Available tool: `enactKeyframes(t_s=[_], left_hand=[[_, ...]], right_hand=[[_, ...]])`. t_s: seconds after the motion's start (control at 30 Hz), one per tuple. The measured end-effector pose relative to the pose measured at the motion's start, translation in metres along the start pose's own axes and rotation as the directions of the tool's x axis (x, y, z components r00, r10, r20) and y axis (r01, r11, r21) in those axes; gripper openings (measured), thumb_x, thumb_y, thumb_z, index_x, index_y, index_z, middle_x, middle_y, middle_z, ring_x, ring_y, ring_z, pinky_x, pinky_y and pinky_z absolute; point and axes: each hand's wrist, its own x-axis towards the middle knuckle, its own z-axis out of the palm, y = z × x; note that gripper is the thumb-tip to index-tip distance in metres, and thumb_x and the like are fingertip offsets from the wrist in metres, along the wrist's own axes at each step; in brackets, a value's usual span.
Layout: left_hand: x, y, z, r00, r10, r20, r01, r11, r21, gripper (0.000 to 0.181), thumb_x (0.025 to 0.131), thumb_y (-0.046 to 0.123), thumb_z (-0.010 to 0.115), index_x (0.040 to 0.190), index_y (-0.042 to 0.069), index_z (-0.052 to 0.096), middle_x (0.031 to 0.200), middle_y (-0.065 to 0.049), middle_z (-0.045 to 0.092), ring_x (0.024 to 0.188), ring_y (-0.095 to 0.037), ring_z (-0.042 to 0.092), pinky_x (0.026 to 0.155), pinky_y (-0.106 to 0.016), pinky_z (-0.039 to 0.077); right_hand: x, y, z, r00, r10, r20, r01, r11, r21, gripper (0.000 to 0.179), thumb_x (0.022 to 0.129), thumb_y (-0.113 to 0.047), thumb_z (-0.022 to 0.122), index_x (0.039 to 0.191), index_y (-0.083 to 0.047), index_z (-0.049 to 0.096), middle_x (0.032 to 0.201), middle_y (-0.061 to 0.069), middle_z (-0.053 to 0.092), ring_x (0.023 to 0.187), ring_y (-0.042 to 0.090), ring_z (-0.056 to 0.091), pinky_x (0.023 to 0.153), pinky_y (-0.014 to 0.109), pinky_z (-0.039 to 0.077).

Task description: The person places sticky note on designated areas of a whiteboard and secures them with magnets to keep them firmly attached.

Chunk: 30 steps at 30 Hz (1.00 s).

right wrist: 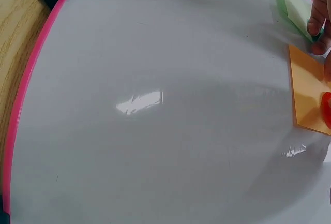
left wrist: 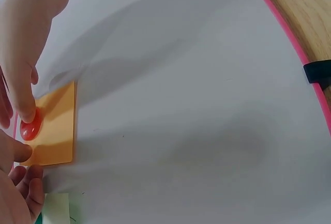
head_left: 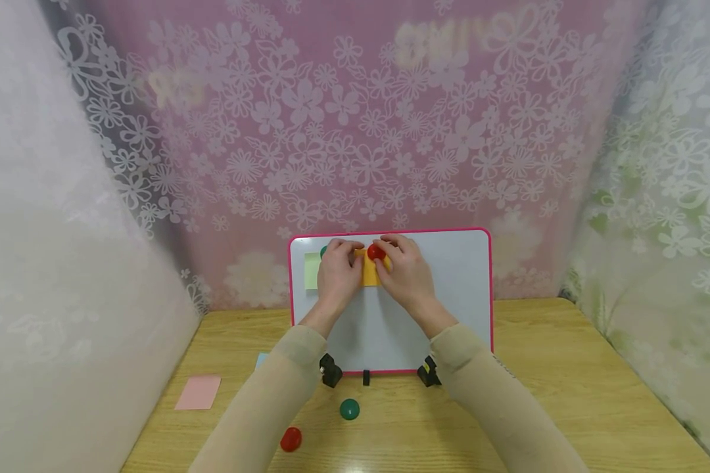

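Observation:
An orange sticky note lies against a whiteboard with a pink frame. My right hand holds a round red magnet on the note, thumb and index finger at its edges. At the note's left edge, my left hand rests its thumb and index fingertips on the paper. The left wrist view shows that thumb on the orange note beside the red magnet. Left of it hangs a pale green note, with a green magnet at its top, mostly hidden by my left hand.
Black stand feet support the board on a wooden table. In front lie a green magnet and a red magnet. A pink note lies to the left; a blue note peeks out beside my left sleeve.

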Motion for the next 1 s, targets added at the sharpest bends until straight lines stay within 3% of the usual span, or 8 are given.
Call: enactKeyframes(t_s=[0.47,0.77,1.0], left_hand=[[-0.003,-0.004,0.000,1.000,0.003,-0.029,-0.004,1.000,-0.023,0.017,0.101,0.014,0.075,0.116,0.009,0.080,0.114,-0.007,0.064,0.091,-0.020,0.059,0.082,-0.030,0.059],[-0.010,-0.004,0.000,0.999,0.010,-0.035,-0.013,0.997,-0.071,0.017,0.100,0.012,0.076,0.117,0.007,0.080,0.116,-0.008,0.064,0.084,-0.020,0.060,0.079,-0.030,0.059],[-0.016,-0.005,0.001,0.999,0.030,-0.031,-0.032,0.996,-0.084,0.018,0.101,0.013,0.076,0.118,0.008,0.080,0.117,-0.007,0.065,0.083,-0.018,0.059,0.078,-0.028,0.059]], right_hand=[[-0.005,0.002,0.002,1.000,0.007,-0.029,-0.006,0.999,0.033,0.032,0.093,-0.004,0.080,0.125,-0.002,0.077,0.132,0.018,0.066,0.113,0.035,0.063,0.096,0.045,0.059],[-0.010,0.001,0.002,0.998,0.037,-0.057,-0.033,0.998,0.060,0.034,0.092,-0.004,0.081,0.125,0.000,0.076,0.136,0.017,0.064,0.115,0.035,0.063,0.102,0.045,0.057],[-0.015,-0.001,0.002,0.998,0.059,-0.030,-0.057,0.996,0.071,0.036,0.092,-0.005,0.082,0.127,-0.001,0.076,0.134,0.016,0.065,0.121,0.034,0.062,0.104,0.045,0.055]])
